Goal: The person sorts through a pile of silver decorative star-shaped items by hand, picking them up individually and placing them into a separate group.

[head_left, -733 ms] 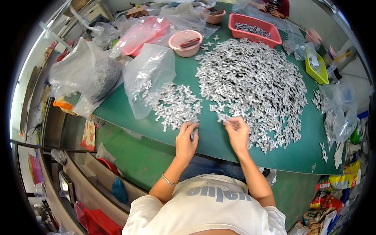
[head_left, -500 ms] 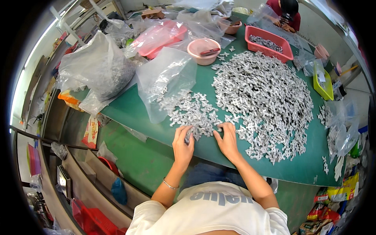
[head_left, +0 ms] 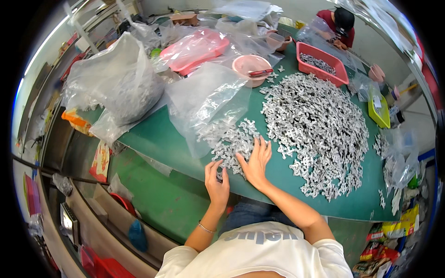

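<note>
A small heap of grey, curvy metal-looking pieces [head_left: 235, 142] lies by the near edge of the green table, partly under a clear plastic bag [head_left: 204, 102]. At the heap's near left edge is my left hand [head_left: 216, 184], fingers curled and thumb apart, with grey pieces just beyond the fingertips. My right hand [head_left: 255, 162] rests on the right side of the heap, fingers stretched out and thumb spread; what lies under its palm is hidden. To its right spreads a much larger pile of the same pieces [head_left: 320, 134].
A round pink bowl [head_left: 241, 69] with a red-handled tool and a pink tray of pieces [head_left: 345, 74] stand farther back. A bulky plastic sack [head_left: 125, 88] sits at left, a yellow-green tray [head_left: 382, 118] at right. Across the table, a person in a dark cap [head_left: 344, 21] bends over.
My right hand has moved left and farther away onto the small heap, its fingers straightening. My left hand has shifted slightly nearer me. The view has tilted a little.
</note>
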{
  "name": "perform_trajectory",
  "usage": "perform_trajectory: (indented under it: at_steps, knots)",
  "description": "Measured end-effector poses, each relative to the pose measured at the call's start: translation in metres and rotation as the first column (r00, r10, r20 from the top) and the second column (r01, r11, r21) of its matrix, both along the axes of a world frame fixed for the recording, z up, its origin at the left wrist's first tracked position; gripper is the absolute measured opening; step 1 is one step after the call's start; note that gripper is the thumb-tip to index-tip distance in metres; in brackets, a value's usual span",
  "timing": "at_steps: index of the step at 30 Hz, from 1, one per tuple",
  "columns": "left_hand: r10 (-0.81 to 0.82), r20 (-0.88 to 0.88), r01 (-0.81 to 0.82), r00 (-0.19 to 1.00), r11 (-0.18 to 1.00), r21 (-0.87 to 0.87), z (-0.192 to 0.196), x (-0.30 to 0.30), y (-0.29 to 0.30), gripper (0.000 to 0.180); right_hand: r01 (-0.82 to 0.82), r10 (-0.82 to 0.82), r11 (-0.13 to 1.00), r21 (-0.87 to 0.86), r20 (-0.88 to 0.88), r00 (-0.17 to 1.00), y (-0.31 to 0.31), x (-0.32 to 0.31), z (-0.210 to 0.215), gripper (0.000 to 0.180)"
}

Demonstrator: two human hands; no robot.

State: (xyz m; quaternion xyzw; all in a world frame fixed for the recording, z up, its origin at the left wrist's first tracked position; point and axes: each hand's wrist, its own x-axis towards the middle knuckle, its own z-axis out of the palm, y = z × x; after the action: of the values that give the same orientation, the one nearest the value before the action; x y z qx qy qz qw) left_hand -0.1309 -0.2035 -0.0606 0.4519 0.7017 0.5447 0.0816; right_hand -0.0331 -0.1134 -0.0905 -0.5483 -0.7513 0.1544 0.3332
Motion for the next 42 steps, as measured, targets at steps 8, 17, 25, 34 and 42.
perform_trajectory:
  at_steps: [8,17,25,34,42]
  knots:
    - [-0.163,-0.017,0.163,0.987,0.986,0.03,-0.012,0.013,0.0,0.02,-0.059,0.062,0.998,0.037,-0.073,0.995,0.034,-0.03,-0.009,0.071]
    - [-0.44,-0.167,0.403,0.882,0.89,-0.214,-0.015,0.023,0.006,0.016,-0.252,0.19,0.963,0.092,0.428,0.884,-0.036,0.132,0.036,0.043]
    - [-0.366,-0.246,0.301,0.898,0.916,-0.266,-0.012,0.042,0.011,0.018,-0.294,0.167,0.94,0.174,0.517,0.839,-0.034,0.215,0.034,0.028]
    - [-0.447,0.37,0.543,0.814,0.811,-0.217,0.001,0.107,0.03,0.015,-0.362,0.284,0.927,0.096,0.45,0.847,-0.037,0.311,0.034,0.027]
    - [-0.181,0.932,0.591,0.314,0.806,-0.042,0.009,0.161,0.061,0.015,-0.282,0.2,0.945,0.168,0.387,0.9,-0.03,0.354,0.036,0.025]
